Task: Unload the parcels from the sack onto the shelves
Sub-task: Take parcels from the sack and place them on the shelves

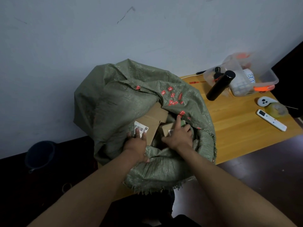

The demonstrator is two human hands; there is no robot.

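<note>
A green woven sack (124, 99) with red printed marks stands open on the left end of a wooden table. Inside it lies a large brown cardboard parcel (154, 119) bearing a white barcode label. My left hand (136, 142) grips the near corner of this parcel, fingers over the label. To its right a smaller brown parcel (167, 129) shows in the sack's mouth. My right hand (179, 135) holds that smaller parcel, with the forefinger stretched upward along it. The lower parts of both parcels are hidden by the sack.
The wooden table (232, 128) carries a black cylinder (220, 86), a clear plastic box (242, 76) of small items, a white controller (264, 101), a white remote (271, 120) and a yellowish round object (277, 109). A dark bucket (40, 155) stands on the floor at left. A white wall rises behind.
</note>
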